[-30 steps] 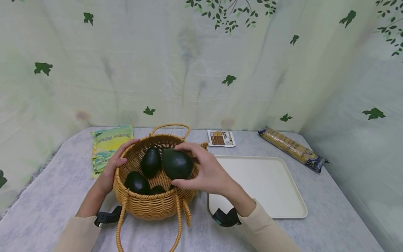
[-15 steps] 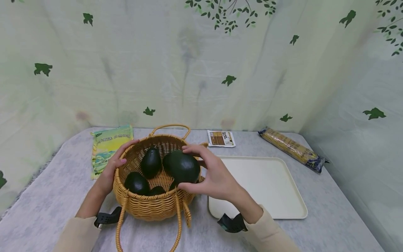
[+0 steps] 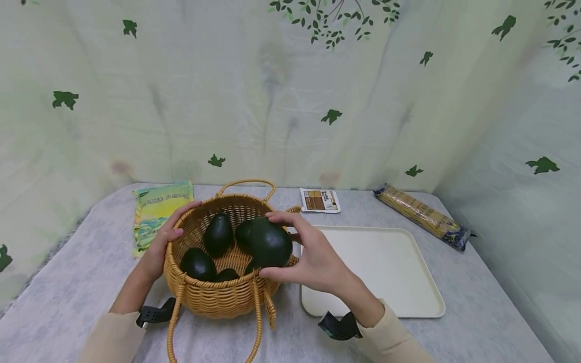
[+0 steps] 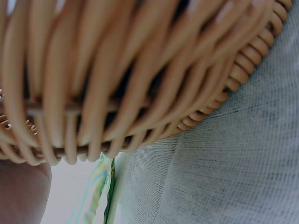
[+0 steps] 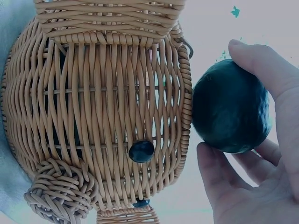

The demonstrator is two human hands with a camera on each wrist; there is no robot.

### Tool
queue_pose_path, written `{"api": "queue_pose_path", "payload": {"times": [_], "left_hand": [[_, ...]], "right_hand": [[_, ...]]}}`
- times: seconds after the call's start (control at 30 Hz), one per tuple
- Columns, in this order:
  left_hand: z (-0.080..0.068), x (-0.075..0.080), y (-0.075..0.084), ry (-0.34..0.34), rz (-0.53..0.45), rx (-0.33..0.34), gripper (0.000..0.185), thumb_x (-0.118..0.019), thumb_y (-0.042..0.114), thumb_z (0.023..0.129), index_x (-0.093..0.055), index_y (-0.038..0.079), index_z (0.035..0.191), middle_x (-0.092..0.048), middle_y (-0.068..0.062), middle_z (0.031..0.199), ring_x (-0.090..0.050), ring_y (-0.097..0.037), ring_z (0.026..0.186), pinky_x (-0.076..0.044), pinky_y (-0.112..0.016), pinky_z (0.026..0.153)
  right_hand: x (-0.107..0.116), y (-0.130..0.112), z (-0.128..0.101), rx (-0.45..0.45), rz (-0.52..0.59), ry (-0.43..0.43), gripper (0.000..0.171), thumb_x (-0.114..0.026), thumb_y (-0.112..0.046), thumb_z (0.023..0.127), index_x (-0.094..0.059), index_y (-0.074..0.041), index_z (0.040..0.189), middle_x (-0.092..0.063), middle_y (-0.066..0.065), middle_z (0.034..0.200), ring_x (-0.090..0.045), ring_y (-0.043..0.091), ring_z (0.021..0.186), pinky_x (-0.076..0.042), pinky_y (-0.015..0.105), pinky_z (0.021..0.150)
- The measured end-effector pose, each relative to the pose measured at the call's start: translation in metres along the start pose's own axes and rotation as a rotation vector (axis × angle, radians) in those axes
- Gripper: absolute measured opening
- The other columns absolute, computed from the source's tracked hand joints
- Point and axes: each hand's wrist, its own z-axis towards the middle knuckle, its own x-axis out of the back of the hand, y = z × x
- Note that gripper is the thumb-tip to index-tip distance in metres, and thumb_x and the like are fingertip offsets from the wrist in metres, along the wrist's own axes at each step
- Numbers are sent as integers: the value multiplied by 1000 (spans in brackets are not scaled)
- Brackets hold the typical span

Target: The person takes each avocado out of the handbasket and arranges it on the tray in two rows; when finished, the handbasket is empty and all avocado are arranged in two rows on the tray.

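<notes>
One wicker basket (image 3: 218, 295) sits on a cloth-covered table (image 3: 68, 297), alongside one cream tray (image 3: 408, 282). Five dark green avocados are countable: one lifted avocado (image 3: 271, 244) in the right hand (image 3: 317, 262), and four more in the basket (one (image 3: 218, 233) at the back, one (image 3: 197, 263) at the front left, one (image 3: 243, 234) partly hidden behind the lifted fruit, one (image 3: 226, 275) barely showing at the front). Three packets lie at the table's far edge: one green-yellow bag (image 3: 156, 214), one small brown-and-white sachet (image 3: 320, 200), one long noodle pack (image 3: 424, 216). Two hands are in view, the left hand (image 3: 165, 242) included, each wrist carrying one black strap.
</notes>
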Motion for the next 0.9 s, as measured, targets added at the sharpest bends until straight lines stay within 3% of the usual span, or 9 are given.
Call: {"api": "queue_pose_path", "payload": {"times": [0.13,0.47,0.9], "left_hand": [[1,0,0,0,-6,-3,59,-27,17,103,-32,8,160,-38,-1,156,-42,-21,138,-51,-27,97],[1,0,1,-22,-21,-18,59,-27,16,103,-33,13,161,-37,1,157,-42,-17,139,-50,-26,98],[1,-2,1,17,-3,27,59,-29,21,102,-32,9,160,-39,1,155,-41,-21,138,-50,-27,96]], "right_hand": [[3,-1,-1,-2,-45,-12,89,-94,-24,75,-48,-21,151,-48,-5,147,-52,14,130,-55,35,98],[10,-4,-3,-28,-60,-65,93,-94,-25,74,-44,-19,153,-49,-8,153,-55,11,131,-54,36,98],[22,0,-7,-33,-152,-47,95,-94,-34,73,-45,-23,153,-46,-5,149,-52,12,130,-54,36,97]]}}
